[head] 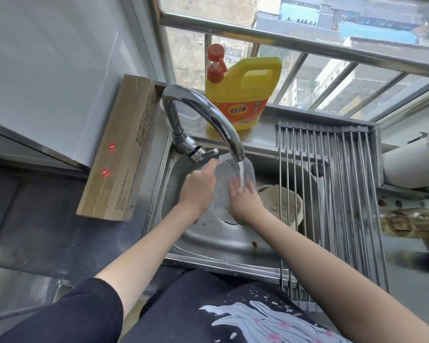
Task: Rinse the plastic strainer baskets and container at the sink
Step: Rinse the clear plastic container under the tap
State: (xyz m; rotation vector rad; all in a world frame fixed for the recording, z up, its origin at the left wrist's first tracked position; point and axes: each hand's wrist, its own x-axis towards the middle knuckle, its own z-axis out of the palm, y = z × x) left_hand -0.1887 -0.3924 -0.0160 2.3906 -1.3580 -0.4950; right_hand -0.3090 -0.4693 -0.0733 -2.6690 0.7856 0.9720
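Container (229,184), clear plastic, sits tilted in the sink (208,243) under the running tap (238,154). My left hand (200,185) grips its rim at nine o'clock; my right hand (243,199), fingers spread, rubs inside. At three o'clock a strainer basket (282,206) waits, probably next after I tip this out.

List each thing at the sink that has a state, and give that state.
faucet: running
clear container: tilted under the stream
left hand: gripping the container's rim
right hand: open, rubbing inside the container
strainer basket: lying in the sink under the rack
drying rack: unrolled, bare
detergent bottle: upright, capped
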